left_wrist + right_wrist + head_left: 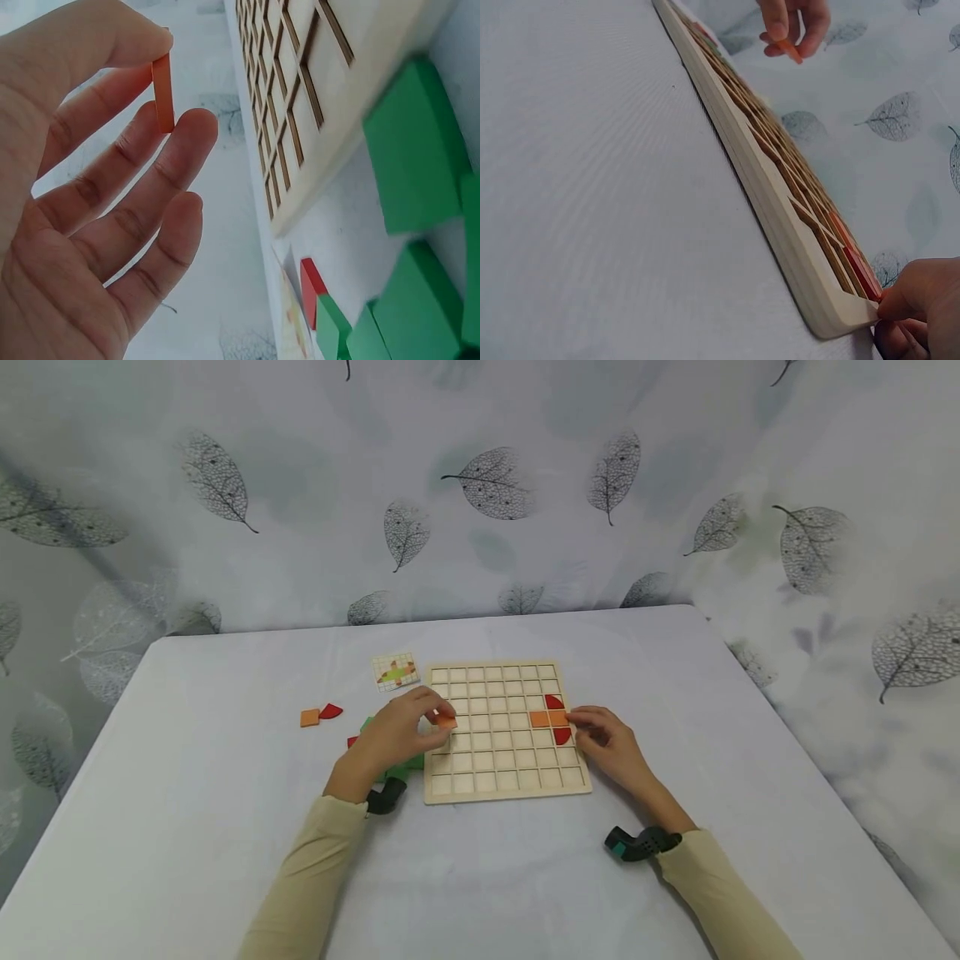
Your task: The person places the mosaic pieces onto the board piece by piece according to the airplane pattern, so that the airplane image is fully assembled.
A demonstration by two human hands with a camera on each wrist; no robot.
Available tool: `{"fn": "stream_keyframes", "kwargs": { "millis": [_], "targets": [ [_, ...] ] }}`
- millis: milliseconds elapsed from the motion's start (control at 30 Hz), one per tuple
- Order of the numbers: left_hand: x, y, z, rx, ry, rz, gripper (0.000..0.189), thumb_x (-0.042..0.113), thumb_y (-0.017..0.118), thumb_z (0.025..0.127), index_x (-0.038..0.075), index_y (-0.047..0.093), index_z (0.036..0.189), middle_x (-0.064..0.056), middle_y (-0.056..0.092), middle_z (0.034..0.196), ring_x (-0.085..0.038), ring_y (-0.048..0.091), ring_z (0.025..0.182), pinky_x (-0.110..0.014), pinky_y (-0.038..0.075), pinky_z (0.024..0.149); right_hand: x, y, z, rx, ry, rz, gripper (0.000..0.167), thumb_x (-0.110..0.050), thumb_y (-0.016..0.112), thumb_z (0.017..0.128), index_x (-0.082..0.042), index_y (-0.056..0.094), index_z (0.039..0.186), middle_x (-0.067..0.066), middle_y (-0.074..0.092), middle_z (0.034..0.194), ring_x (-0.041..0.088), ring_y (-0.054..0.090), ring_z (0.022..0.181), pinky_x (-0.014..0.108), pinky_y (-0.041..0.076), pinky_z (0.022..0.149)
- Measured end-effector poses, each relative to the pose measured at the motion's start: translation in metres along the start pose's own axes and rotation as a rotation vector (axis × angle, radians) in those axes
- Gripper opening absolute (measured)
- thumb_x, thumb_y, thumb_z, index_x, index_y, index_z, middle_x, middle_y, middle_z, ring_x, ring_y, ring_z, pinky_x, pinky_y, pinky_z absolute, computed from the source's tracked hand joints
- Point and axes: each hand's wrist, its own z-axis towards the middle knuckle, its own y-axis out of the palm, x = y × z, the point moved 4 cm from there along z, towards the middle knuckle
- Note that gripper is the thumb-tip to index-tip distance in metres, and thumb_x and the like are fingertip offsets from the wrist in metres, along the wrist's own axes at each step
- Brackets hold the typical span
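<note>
Looking from the left, I see a loose orange square (310,717) on the cloth (187,827), with a red wedge (331,711) just beside it. Next comes a clutch of green pieces (416,150) near the board's left edge, partly hidden under the left arm; bumping that forearm down could scatter them. Behind them lies the pattern card (395,672).

The left hand (401,727) pinches an orange tile (163,94) between thumb and fingertip, the other fingers loosely bent, holding it clear above the left side of the board (486,741). That grip looks slight to me: a small slip of the thumb could drop the tile askew across the thin dividers.

At the board's right side two orange tiles (539,718) sit side by side, with one red quarter (553,702) behind them and another (562,736) in front. The right hand (611,752) has its fingertips at the rim by the outer tile; whether they grip or merely touch, I can't tell. A careless push there could, I'd judge, slide the board or nudge that tile out of its cell.
</note>
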Motion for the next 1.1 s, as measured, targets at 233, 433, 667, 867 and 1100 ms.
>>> {"fn": "stream_keyframes", "kwargs": {
  "millis": [233, 433, 667, 867, 1100],
  "targets": [
    [0.012, 0.007, 0.012, 0.0, 0.027, -0.025, 0.013, 0.011, 0.073, 0.085, 0.008, 0.069, 0.097, -0.002, 0.063, 0.099, -0.018, 0.062, 0.086, -0.034, 0.054, 0.073, -0.001, 0.001, 0.0, -0.007, -0.004, 0.0, 0.032, 0.007, 0.058, 0.089, 0.004, 0.065, 0.12, 0.019, 0.058, 0.126, 0.031, 0.056, 0.112, 0.012, 0.043, 0.083],
    [0.019, 0.012, 0.024, -0.03, 0.046, -0.026, 0.013, 0.009, 0.073, 0.086, 0.007, 0.068, 0.098, -0.004, 0.063, 0.101, -0.019, 0.062, 0.087, -0.036, 0.054, 0.077, -0.002, 0.002, 0.0, -0.001, -0.004, -0.004, 0.031, 0.006, 0.058, 0.089, 0.005, 0.065, 0.119, 0.02, 0.058, 0.125, 0.032, 0.056, 0.11, 0.011, 0.043, 0.083],
    [0.025, 0.026, 0.036, -0.081, 0.06, -0.041, 0.013, 0.013, 0.07, 0.088, 0.009, 0.068, 0.1, -0.003, 0.062, 0.104, -0.017, 0.063, 0.09, -0.034, 0.053, 0.079, -0.001, 0.0, 0.0, -0.002, 0.009, -0.007, 0.031, 0.007, 0.059, 0.089, 0.004, 0.065, 0.119, 0.019, 0.058, 0.125, 0.032, 0.057, 0.109, 0.01, 0.042, 0.083],
    [0.033, 0.038, 0.047, -0.12, 0.068, -0.044, 0.015, 0.013, 0.068, 0.088, 0.009, 0.068, 0.102, -0.002, 0.061, 0.105, -0.016, 0.062, 0.091, -0.029, 0.051, 0.079, 0.0, -0.002, 0.0, -0.005, 0.009, 0.01, 0.032, 0.007, 0.059, 0.089, 0.004, 0.065, 0.12, 0.019, 0.058, 0.125, 0.031, 0.056, 0.111, 0.009, 0.042, 0.083],
    [0.039, 0.051, 0.056, -0.164, 0.052, -0.052, 0.015, 0.015, 0.067, 0.09, 0.009, 0.068, 0.103, -0.002, 0.06, 0.104, -0.016, 0.062, 0.092, -0.027, 0.051, 0.081, 0.001, 0.0, -0.001, -0.003, -0.019, 0.023, 0.031, 0.008, 0.058, 0.089, 0.005, 0.065, 0.119, 0.021, 0.058, 0.124, 0.033, 0.055, 0.111, 0.01, 0.043, 0.083]
  ]
}}
